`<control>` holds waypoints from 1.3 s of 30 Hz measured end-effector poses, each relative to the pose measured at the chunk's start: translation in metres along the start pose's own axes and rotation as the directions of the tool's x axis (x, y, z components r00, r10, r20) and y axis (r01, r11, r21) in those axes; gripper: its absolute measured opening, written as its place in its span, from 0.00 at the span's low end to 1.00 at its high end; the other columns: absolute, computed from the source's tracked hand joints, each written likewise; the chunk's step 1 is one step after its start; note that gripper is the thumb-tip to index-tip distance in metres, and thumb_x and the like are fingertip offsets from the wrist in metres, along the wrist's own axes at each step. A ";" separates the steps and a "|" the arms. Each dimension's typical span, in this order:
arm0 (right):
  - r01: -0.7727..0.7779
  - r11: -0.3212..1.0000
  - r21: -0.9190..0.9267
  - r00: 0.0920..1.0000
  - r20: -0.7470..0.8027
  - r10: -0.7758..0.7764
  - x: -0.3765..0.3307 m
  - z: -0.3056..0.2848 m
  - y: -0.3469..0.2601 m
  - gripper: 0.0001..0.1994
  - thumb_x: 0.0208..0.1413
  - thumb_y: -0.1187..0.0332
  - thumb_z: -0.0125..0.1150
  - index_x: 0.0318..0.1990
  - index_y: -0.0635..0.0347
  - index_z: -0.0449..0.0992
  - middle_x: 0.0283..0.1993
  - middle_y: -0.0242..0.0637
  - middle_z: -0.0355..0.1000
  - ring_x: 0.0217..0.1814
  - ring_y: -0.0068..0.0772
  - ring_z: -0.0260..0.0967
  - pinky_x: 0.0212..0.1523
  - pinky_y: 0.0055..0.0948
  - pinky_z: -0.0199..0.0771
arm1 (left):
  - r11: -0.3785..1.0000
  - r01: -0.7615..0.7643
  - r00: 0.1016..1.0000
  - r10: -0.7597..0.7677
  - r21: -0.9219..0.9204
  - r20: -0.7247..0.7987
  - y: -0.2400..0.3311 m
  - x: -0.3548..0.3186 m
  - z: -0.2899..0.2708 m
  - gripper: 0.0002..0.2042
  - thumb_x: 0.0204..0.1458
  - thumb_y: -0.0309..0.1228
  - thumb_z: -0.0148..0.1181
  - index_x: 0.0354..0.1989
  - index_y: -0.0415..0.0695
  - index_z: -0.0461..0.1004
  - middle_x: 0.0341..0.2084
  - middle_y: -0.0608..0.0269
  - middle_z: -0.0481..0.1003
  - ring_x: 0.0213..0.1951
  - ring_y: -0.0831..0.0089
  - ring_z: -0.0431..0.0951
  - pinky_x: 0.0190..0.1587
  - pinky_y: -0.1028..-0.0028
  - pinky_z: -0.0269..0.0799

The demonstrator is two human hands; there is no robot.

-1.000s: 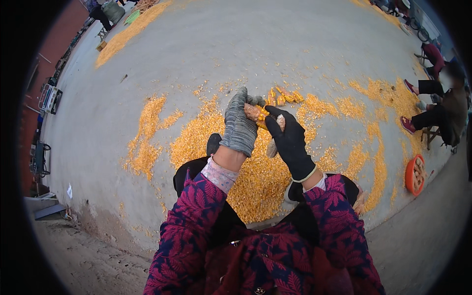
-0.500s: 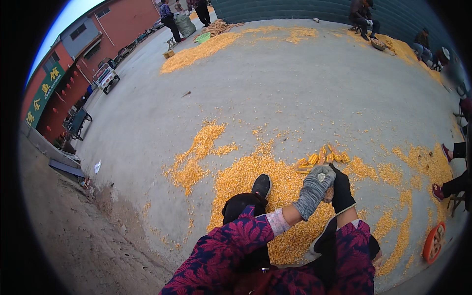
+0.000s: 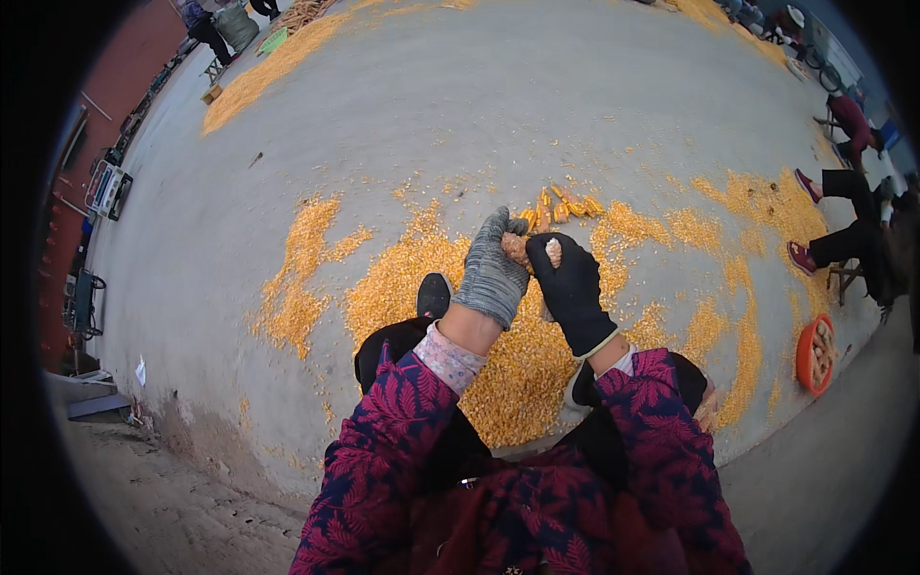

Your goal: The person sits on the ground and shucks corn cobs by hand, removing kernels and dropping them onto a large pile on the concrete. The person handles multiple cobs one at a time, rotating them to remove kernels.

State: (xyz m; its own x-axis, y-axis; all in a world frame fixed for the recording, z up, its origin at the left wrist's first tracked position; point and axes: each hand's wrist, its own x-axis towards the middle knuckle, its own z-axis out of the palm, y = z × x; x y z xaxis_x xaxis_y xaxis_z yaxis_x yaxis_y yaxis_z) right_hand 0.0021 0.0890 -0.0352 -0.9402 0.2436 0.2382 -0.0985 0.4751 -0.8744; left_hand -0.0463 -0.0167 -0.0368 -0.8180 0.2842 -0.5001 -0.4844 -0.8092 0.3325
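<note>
My left hand (image 3: 493,273), in a grey knitted glove, is closed round a reddish-brown corn cob (image 3: 516,248). Against it presses my right hand (image 3: 573,287), in a black glove with fingers curled round a cob whose pale round end (image 3: 554,253) sticks out. The fingers cover the rest, so I cannot tell whether this is one cob or two. Below both hands spreads a heap of loose yellow corn kernels (image 3: 522,383). Just beyond them several ears of corn (image 3: 573,204), some partly stripped, lie on the kernels.
My dark shoe (image 3: 434,295) rests at the heap's left edge. An orange basket (image 3: 801,356) with cobs stands at the right. A seated person's legs (image 3: 839,251) show beyond it. More kernels (image 3: 278,81) lie along the far left, near a standing person (image 3: 201,29). Grey concrete (image 3: 431,115) stretches between.
The view has tilted down and shifted right. My hands have turned, so the cob between them now shows more clearly, with its pale end exposed. Both gloves stay closed.
</note>
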 end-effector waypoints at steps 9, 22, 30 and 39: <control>-0.377 0.725 0.577 0.920 0.143 0.364 0.033 -0.015 0.026 0.17 0.49 0.57 0.57 0.30 0.67 0.76 0.29 0.36 0.75 0.28 0.28 0.72 0.31 0.27 0.68 | 0.930 -0.310 0.940 0.269 0.199 0.211 -0.013 0.008 -0.009 0.05 0.50 0.31 0.55 0.29 0.42 0.71 0.26 0.60 0.74 0.32 0.70 0.74 0.39 0.72 0.71; -0.191 0.981 0.044 0.981 0.032 0.190 0.011 0.008 0.016 0.20 0.53 0.54 0.53 0.24 0.67 0.73 0.19 0.43 0.70 0.21 0.36 0.69 0.23 0.34 0.63 | 0.867 -0.279 0.960 0.261 0.412 0.101 -0.036 -0.009 -0.005 0.07 0.53 0.38 0.53 0.30 0.50 0.68 0.20 0.69 0.68 0.24 0.77 0.67 0.23 0.74 0.62; -0.044 0.981 0.191 0.999 0.037 0.038 0.020 0.001 0.028 0.16 0.54 0.61 0.53 0.22 0.65 0.70 0.16 0.37 0.65 0.18 0.25 0.61 0.22 0.28 0.59 | 0.900 -0.218 0.964 0.138 0.378 0.228 -0.025 -0.017 0.003 0.06 0.54 0.34 0.50 0.31 0.47 0.70 0.22 0.72 0.68 0.24 0.83 0.65 0.26 0.81 0.61; -0.447 0.676 0.586 0.895 0.282 0.347 0.038 -0.024 0.052 0.14 0.51 0.60 0.56 0.26 0.65 0.73 0.22 0.34 0.69 0.23 0.25 0.66 0.26 0.25 0.65 | 0.907 -0.192 0.925 0.039 0.376 0.378 -0.017 -0.011 0.002 0.10 0.54 0.32 0.50 0.39 0.40 0.72 0.30 0.68 0.72 0.35 0.79 0.72 0.41 0.79 0.68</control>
State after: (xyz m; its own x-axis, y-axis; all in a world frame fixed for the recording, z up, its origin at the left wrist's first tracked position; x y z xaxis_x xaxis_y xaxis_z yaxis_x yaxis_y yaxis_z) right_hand -0.0308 0.1434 -0.0613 -0.9671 0.1442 -0.2094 0.1624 -0.2829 -0.9453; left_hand -0.0292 -0.0051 -0.0357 -0.8929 0.4257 -0.1468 -0.3985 -0.5951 0.6979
